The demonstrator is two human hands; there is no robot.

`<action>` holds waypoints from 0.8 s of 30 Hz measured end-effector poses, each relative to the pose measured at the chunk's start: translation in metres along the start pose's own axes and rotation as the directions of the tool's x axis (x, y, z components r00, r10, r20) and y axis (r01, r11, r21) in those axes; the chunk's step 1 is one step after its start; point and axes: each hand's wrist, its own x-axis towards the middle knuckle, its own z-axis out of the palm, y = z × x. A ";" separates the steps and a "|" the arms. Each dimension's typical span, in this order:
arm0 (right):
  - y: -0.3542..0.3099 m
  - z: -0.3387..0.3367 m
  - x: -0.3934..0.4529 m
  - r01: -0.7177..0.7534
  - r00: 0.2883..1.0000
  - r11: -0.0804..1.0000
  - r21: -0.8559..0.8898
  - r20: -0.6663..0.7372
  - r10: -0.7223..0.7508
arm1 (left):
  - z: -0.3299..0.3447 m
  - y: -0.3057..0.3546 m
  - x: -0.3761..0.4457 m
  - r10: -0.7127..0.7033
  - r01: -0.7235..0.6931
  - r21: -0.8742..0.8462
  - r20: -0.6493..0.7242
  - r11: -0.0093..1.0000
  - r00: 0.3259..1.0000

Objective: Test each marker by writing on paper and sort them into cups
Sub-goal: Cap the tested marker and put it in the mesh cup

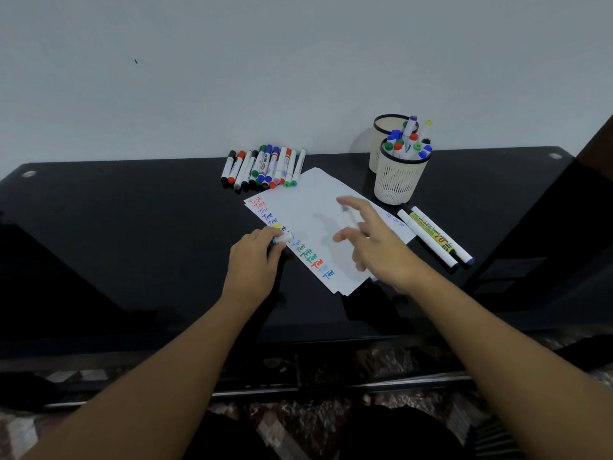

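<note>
White paper sheets (pixel 308 200) lie on the black table (pixel 132 227), with a column of coloured "Test" scribbles down their left edge. My left hand (pixel 255 257) rests at that edge and pinches a short white piece with a blue end (pixel 282 239), apparently a marker cap. Above the sheets my right hand (pixel 374 244) is blurred by motion, its fingers spread, and a pale marker (pixel 350 216) shows as a smear between thumb and forefinger. A row of several capped markers (pixel 262 167) lies behind the paper. The front cup (pixel 399 184) holds several markers, and the back cup (pixel 381 126) stands behind it.
Three markers (pixel 434 237) lie side by side on the table to the right of the paper, just in front of the cups. A plain wall runs along the table's far edge. A dark upright edge stands at the far right.
</note>
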 end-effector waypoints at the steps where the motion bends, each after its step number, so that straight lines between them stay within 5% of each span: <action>1: -0.004 0.001 0.004 -0.001 0.997 0.988 -0.157 0.072 0.012 | 0.000 0.000 0.000 -0.001 0.001 -0.016 0.001 1.000 1.000; 4: -0.005 0.006 0.015 0.068 0.985 0.825 -0.562 0.170 0.034 | 0.000 0.000 -0.001 0.017 -0.017 -0.046 -0.002 0.999 1.000; 6: -0.002 0.007 0.019 0.104 0.986 0.739 -0.665 0.167 0.011 | -0.001 0.000 -0.002 0.038 -0.039 -0.072 -0.006 0.997 0.999; 20: 0.005 0.016 0.024 0.223 0.970 0.671 -0.708 0.228 -0.082 | 0.000 0.004 -0.006 0.229 -0.227 -0.060 0.034 0.972 0.973; 24: 0.001 0.020 0.023 0.281 0.952 0.652 -0.704 0.288 -0.099 | -0.004 0.009 -0.011 0.189 -0.182 -0.120 0.045 0.976 0.981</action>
